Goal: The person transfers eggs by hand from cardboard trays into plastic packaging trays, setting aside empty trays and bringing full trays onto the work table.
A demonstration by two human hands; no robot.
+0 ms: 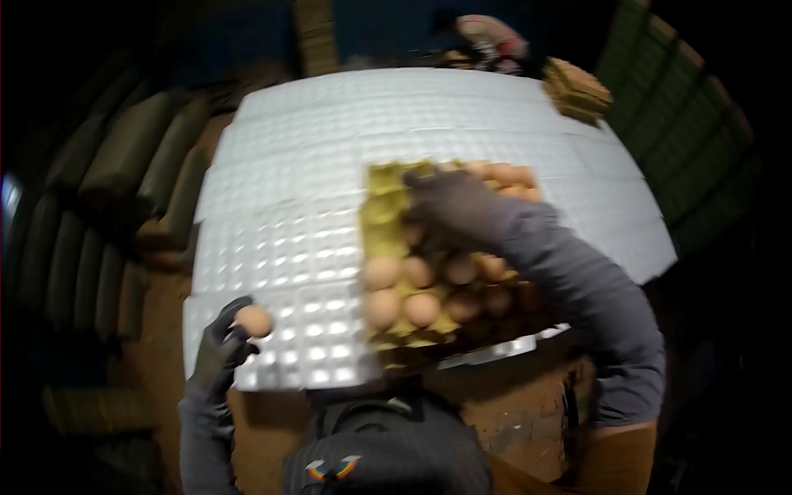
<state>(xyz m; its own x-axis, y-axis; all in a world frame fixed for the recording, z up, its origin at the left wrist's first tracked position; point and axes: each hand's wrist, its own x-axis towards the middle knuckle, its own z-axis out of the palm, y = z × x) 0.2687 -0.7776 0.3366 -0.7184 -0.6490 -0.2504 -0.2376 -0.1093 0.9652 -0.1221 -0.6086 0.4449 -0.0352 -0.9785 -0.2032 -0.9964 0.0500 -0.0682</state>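
Note:
My left hand (219,345), in a dark glove, is closed around a brown egg (253,321) above the near left corner of the white dimpled trays (272,173). A yellow egg tray (381,208) rests on these trays, right of the middle, with brown eggs (422,309) in many of its cups. Several cups at its far left hold no egg. My gloved right hand (458,206) reaches over the far part of the egg tray, palm down and blurred. Its fingers point down among the cups, and whatever may be under them is hidden.
Yellow egg trays (577,89) are stacked at the far right corner of the white surface. Green stacks (676,107) rise on the right, and long rolled shapes (124,157) line the left. Another person (492,43) bends down beyond the far edge.

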